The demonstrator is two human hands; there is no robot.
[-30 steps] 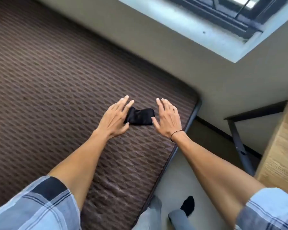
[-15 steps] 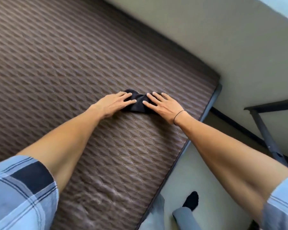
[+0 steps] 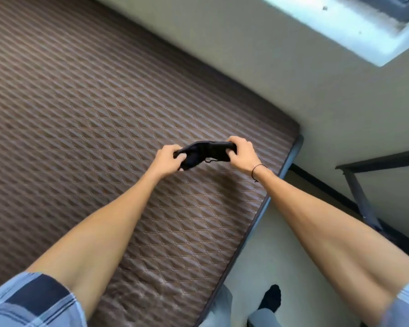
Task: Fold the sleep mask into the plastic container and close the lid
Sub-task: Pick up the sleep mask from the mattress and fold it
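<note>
Sleep mask (image 3: 204,154) gripped by left hand (image 3: 167,161), right hand (image 3: 241,153), above mattress (image 3: 80,114).

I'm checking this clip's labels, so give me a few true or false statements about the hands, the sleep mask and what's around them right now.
1. Both hands grip the sleep mask. True: left hand and right hand each hold an end.
2. The mask lies flat on the mattress. False: it is held up between the hands.
3. An open plastic container sits on the mattress. False: none is in view.
4. A thin dark band circles the right wrist. True.
</note>
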